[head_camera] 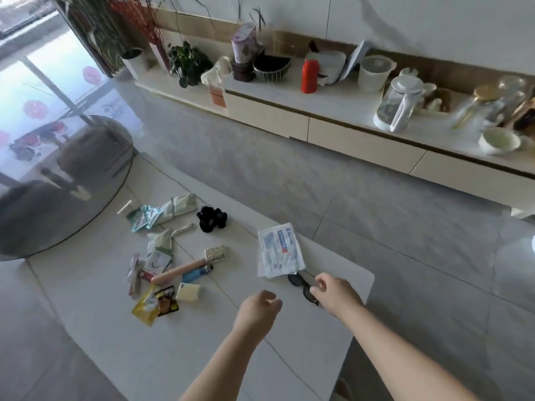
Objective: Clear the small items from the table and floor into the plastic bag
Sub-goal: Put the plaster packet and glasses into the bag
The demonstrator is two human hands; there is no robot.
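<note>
Both hands reached out over the white table (289, 351). The left hand (259, 309) hovered above the tabletop with its fingers loosely curled and nothing in them. The right hand (335, 290) was at the sunglasses (301, 286), fingers bent over one end of the frame; whether it actually gripped them could not be told. The glasses lay near the table's right edge, partly under a plastic packet (279, 250) with blue and red print. Further left a scatter of small items lay on the table: a black hair claw (212, 218), a blister pack (214, 252), a pink stick (179, 274) just beside a blue lighter (197, 274), a pale block (188, 292), a yellow sachet (146, 306) and several pale wrappers (162, 212). A sideboard (362, 140) crowded with jars stood across the floor.
</note>
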